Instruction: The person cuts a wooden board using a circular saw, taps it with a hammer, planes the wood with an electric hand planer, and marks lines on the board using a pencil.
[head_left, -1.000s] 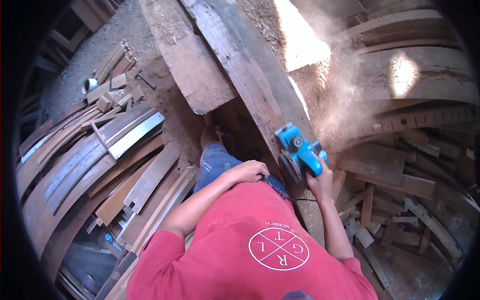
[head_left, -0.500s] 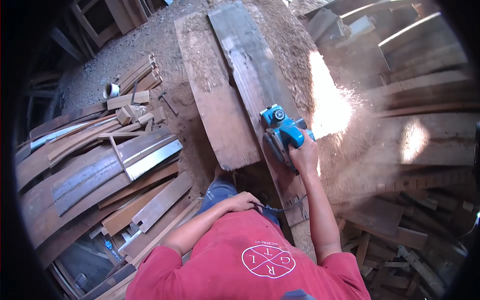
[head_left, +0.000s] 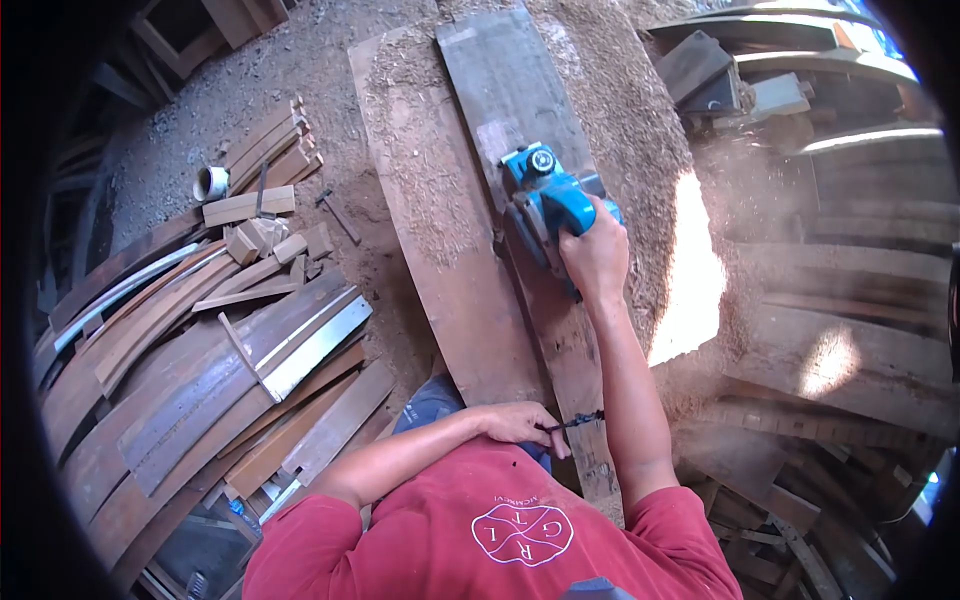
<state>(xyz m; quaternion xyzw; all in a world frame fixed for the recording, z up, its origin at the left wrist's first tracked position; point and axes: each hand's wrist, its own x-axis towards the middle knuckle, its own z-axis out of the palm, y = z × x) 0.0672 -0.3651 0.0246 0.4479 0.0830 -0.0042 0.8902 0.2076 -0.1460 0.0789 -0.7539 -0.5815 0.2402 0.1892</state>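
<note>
My right hand [head_left: 598, 258] is wrapped around the rear handle of a blue electric planer [head_left: 566, 203]. The planer sits flat on a long narrow plank [head_left: 505, 75], grey and rough beyond the tool and reddish behind it. Close to my waist, my left hand [head_left: 518, 424] has its fingers closed on the dark power cord [head_left: 580, 418], which runs towards my right forearm. A wider board [head_left: 450, 300] strewn with shavings lies along the plank's left side.
Stacked boards and offcuts [head_left: 190, 370] fill the left. A hammer [head_left: 340, 217] and a roll of tape [head_left: 210, 183] lie near them. Shavings [head_left: 640, 130] cover the ground right of the plank, with dusty air over more stacked timber [head_left: 850, 270].
The planer and my right hand have moved forward along the plank, leaving more reddish wood behind. My left hand has shifted slightly right with the cord. The spray of bright chips has thinned.
</note>
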